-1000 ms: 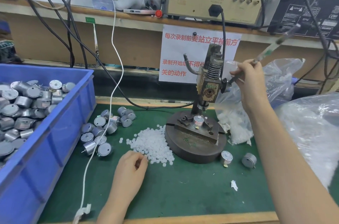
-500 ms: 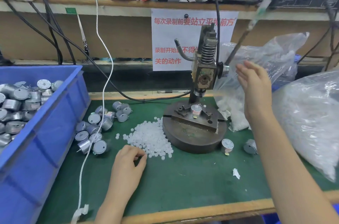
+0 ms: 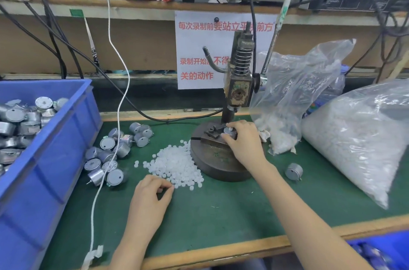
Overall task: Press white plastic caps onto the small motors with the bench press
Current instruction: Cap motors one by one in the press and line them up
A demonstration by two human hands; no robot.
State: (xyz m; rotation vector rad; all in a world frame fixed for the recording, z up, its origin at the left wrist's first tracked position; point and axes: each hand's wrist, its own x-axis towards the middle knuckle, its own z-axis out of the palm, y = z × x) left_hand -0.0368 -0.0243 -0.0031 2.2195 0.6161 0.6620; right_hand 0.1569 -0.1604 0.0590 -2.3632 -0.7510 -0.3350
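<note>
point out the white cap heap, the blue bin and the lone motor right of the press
heap of small white plastic caps point(image 3: 174, 164), head view, its middle
blue plastic bin point(image 3: 51, 165), head view, outer side wall
lone round silver motor point(image 3: 293, 170), head view, middle of its body

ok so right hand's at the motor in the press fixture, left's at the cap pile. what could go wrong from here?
1. The right hand grips the motor in the fixture just below the ram, while the lever stands with no hand on it. If it dropped, fingers could get pinched.
2. The left hand works at the edge of the cap pile, where stray caps lie apart. A sweep may scatter more toward the press base.
</note>
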